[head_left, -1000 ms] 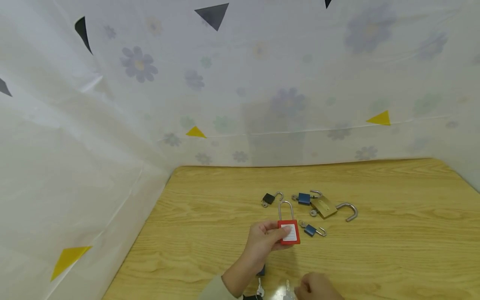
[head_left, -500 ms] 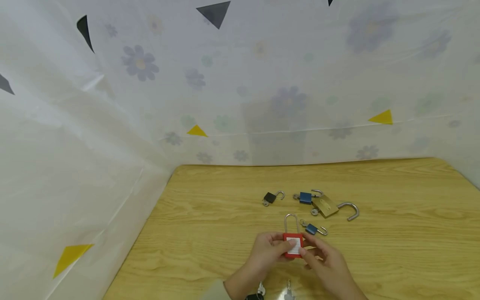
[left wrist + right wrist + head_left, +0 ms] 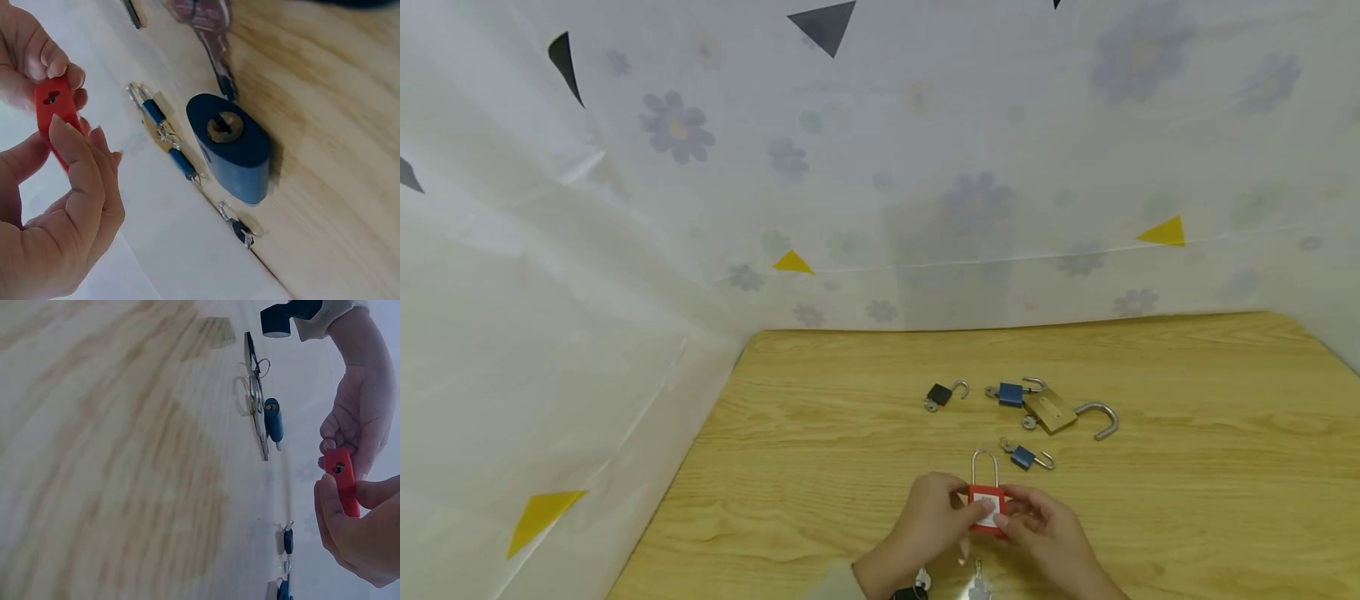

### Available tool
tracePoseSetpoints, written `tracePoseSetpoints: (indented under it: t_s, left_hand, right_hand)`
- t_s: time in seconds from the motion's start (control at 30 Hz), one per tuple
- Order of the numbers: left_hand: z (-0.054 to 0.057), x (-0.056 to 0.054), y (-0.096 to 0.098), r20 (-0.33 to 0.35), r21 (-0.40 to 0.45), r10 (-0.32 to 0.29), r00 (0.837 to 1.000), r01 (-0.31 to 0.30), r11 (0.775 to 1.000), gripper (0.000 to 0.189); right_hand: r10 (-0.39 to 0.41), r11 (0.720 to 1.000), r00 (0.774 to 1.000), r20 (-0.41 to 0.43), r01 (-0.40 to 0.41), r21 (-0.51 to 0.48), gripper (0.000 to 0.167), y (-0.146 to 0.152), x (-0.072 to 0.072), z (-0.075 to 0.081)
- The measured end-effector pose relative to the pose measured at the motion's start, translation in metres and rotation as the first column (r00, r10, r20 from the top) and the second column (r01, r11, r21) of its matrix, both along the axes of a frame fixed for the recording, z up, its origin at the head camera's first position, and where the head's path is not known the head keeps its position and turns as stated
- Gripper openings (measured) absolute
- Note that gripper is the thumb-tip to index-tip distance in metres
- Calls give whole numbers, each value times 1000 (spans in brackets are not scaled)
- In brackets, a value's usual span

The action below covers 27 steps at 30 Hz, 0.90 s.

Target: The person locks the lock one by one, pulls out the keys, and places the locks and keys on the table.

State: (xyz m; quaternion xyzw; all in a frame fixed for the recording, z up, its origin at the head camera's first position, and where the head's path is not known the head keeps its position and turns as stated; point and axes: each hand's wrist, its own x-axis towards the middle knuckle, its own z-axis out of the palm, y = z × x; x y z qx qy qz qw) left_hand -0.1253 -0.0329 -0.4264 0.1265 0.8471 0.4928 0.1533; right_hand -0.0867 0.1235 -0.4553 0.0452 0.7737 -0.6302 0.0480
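Observation:
A red padlock point(image 3: 987, 505) with a white label and a tall, closed steel shackle is held up above the near part of the table. My left hand point(image 3: 934, 514) grips its left side, thumb across the label. On its right side, my right hand point(image 3: 1051, 535) pinches the body between thumb and fingers. Both wrist views show the keyhole in the underside of the red padlock point(image 3: 51, 99). Below the hands, silver keys point(image 3: 978, 585) lie near the front of the table. A dark blue padlock point(image 3: 232, 156) stands close by in the left wrist view, keyhole facing the camera.
Farther back lie a black padlock point(image 3: 939, 395), a large brass padlock point(image 3: 1050, 412) and two blue padlocks point(image 3: 1011, 395), shackles open and keys attached. A white flowered sheet point(image 3: 850, 167) hangs behind and to the left of the wooden table point(image 3: 1187, 483).
My right hand has come up from the table front and taken hold of the red padlock's right side. The padlock, with my left hand, has moved down toward me and slightly right.

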Motion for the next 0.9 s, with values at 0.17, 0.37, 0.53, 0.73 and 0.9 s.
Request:
tracePoseSetpoints:
  t_s: [0.17, 0.37, 0.53, 0.73, 0.9]
  left_hand:
    - [-4, 1, 1, -96, -105, -23, 995, 13, 994, 18]
    - [-9, 1, 3, -185, -219, -39, 982, -2, 976, 25]
    - [-11, 0, 4, -214, -297, -56, 975, -11, 955, 31]
    - [-12, -1, 5, -248, -347, -65, 967, -26, 937, 33]
    - [-11, -2, 7, -237, -358, -49, 970, -40, 933, 34]
  right_hand:
    - [97, 994, 995, -21, -98, -55, 46, 1, -3, -10]
    - [86, 996, 996, -18, -85, 26, 42, -3, -5, -12]
    - [17, 980, 1000, -13, -14, 200, 31, -8, -7, -12]
    - [5, 968, 1000, -16, 0, 250, 29, -12, -10, -13]
    - [-26, 953, 999, -32, 35, 302, 27, -14, -12, -14]
